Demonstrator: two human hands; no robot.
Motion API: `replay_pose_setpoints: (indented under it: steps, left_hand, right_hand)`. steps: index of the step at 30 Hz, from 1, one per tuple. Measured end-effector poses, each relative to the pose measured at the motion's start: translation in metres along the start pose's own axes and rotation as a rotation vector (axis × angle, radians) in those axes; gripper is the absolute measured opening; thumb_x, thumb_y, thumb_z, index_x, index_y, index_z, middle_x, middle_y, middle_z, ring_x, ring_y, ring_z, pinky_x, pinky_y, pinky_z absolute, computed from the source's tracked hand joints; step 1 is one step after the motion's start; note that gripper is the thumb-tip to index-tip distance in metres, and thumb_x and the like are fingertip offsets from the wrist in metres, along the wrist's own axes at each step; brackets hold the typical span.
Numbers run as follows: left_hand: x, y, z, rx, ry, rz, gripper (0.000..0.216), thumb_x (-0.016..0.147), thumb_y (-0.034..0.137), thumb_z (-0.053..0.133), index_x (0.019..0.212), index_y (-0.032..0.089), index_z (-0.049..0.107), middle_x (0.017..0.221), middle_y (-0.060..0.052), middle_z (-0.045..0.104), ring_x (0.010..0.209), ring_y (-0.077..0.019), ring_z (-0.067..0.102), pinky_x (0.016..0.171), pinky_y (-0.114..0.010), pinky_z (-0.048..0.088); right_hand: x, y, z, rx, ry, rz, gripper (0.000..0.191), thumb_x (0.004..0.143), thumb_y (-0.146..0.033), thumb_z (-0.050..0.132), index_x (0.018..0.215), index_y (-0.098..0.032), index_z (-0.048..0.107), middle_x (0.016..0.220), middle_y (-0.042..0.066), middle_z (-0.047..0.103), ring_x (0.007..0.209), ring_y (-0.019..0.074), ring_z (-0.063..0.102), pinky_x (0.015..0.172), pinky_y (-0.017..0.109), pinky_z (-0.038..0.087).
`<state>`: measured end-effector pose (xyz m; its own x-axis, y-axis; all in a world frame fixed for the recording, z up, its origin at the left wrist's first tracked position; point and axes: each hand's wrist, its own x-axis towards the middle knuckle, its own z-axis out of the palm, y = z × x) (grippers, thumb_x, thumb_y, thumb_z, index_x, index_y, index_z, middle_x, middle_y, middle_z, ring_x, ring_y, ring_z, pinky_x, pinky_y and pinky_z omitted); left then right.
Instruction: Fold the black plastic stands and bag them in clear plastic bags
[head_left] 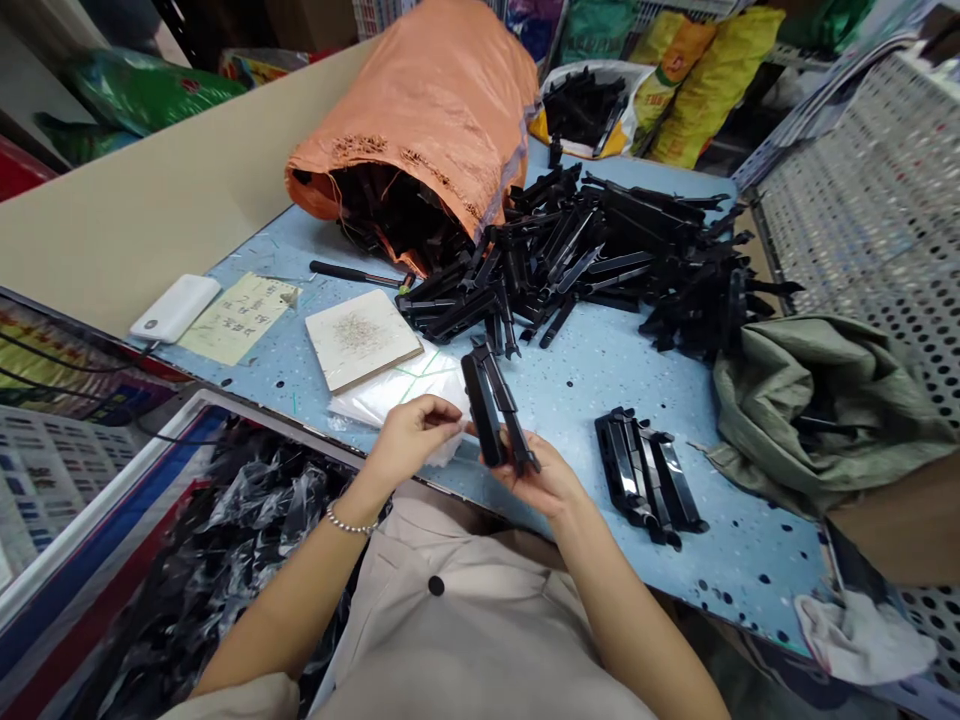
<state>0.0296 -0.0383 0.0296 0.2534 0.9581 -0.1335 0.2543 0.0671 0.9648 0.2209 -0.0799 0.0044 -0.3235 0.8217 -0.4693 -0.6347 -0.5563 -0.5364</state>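
My right hand [544, 475] is closed around the lower end of a pair of long black plastic parts [491, 405], held upright and tilted above the table's front edge. Close by on the left, my left hand [412, 440] has thumb and fingers pinched together on the edge of a thin clear plastic bag [448, 450]. Much of that bag is hidden behind the fingers. Flat clear bags [442, 385] lie just beyond, partly beneath a square white board [362, 338]. Right of my right hand, several matching black parts [649, 475] lie side by side in a row.
A large heap of black parts [592, 250] covers the table's back. An orange woven sack [427, 110] lies open beside it. A black-handled tool [356, 273], yellow note [240, 318] and white power bank [176, 308] sit leftward. A bin of bagged black parts [255, 500] stands below left; green cloth [817, 400] lies right.
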Motion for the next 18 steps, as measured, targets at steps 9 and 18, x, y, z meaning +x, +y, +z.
replay_pose_setpoints:
  steps: [9, 18]
  left_hand:
    - [-0.003, -0.012, -0.016, 0.298, 0.069, 0.258, 0.023, 0.081, 0.010, 0.049, 0.084, 0.017, 0.071, 0.093, -0.007, 0.067, 0.089, -0.0192, 0.063, 0.084, -0.036, 0.051]
    - [-0.002, -0.010, -0.004, 0.348, 0.130, 0.313, 0.049, 0.083, 0.008, 0.049, 0.130, 0.020, 0.056, 0.127, -0.010, 0.054, 0.071, -0.0096, 0.059, 0.075, -0.029, 0.054]
  right_hand:
    - [0.008, 0.000, -0.015, -0.045, 0.121, -0.106, 0.018, 0.058, -0.019, 0.082, 0.067, -0.013, 0.068, 0.063, 0.001, 0.063, 0.058, 0.0101, 0.055, 0.045, 0.017, 0.040]
    - [-0.045, -0.002, -0.010, 0.041, -0.005, 0.114, 0.026, 0.072, -0.030, 0.077, 0.090, -0.013, 0.070, 0.092, 0.010, 0.072, 0.069, 0.0140, 0.066, 0.052, 0.019, 0.053]
